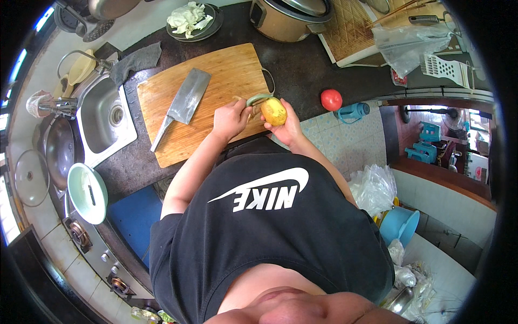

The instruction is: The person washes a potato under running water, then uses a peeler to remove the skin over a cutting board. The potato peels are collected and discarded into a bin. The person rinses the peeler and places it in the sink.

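Observation:
My left hand (230,120) grips a peeler with a pale green curved handle (255,98), its head against a potato (273,111). The potato sits in my right hand (292,128); much of its skin is off, showing yellow flesh, with brownish patches left. Both hands are over the near right part of a wooden cutting board (226,69). Some thin peelings (253,115) lie on the board beneath them, partly hidden. A cleaver (189,95) rests flat on the board to the left, handle towards me. On the counter to the right stands a tomato (331,100).
Left of the board are a steel sink (128,125), a grey cloth (137,60) and a pale green bowl (87,194) with a dark-handled utensil. Behind it stand a plate of torn pale leaves (188,20) and a rice cooker (279,24). A white grater (447,71) hangs far right.

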A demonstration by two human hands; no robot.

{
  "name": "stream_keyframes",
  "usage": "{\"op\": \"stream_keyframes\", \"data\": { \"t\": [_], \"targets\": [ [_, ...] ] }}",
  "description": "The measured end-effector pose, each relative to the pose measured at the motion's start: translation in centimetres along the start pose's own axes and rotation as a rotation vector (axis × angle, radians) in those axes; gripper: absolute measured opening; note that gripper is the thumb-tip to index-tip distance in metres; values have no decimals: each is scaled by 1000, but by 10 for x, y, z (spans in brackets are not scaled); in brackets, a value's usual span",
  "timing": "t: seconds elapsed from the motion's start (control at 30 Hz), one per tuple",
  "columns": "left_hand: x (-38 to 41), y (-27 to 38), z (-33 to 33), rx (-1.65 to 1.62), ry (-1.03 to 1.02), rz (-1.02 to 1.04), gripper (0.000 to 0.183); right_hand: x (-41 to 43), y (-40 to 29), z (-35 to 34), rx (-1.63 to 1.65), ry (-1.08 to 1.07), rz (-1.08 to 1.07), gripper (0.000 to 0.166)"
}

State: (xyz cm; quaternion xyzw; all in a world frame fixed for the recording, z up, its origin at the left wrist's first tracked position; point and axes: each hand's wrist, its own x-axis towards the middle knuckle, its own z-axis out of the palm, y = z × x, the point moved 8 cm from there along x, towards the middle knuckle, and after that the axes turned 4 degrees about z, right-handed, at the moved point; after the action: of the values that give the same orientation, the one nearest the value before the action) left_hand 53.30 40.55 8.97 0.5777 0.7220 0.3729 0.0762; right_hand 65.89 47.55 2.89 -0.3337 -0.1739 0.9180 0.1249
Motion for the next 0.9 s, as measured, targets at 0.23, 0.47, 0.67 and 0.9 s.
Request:
{"op": "stream_keyframes", "data": {
  "t": [0.23, 0.47, 0.67, 0.9],
  "targets": [
    [8, -20, 18, 45, -150, -149, 24, -1, 5, 6, -24, -31, 39, 41],
    [4, -16, 32, -592, 3, -349, 41, 8, 1, -19, -64, 102, -37, 41],
    [9, -24, 39, -496, 5, -434, 29, 1, 0, -16, -23, 180, -13, 51],
    [-5, -37, 68, -62, -264, -384, 39, 2, 1, -28, -52, 153, 45, 57]
  ]
}}
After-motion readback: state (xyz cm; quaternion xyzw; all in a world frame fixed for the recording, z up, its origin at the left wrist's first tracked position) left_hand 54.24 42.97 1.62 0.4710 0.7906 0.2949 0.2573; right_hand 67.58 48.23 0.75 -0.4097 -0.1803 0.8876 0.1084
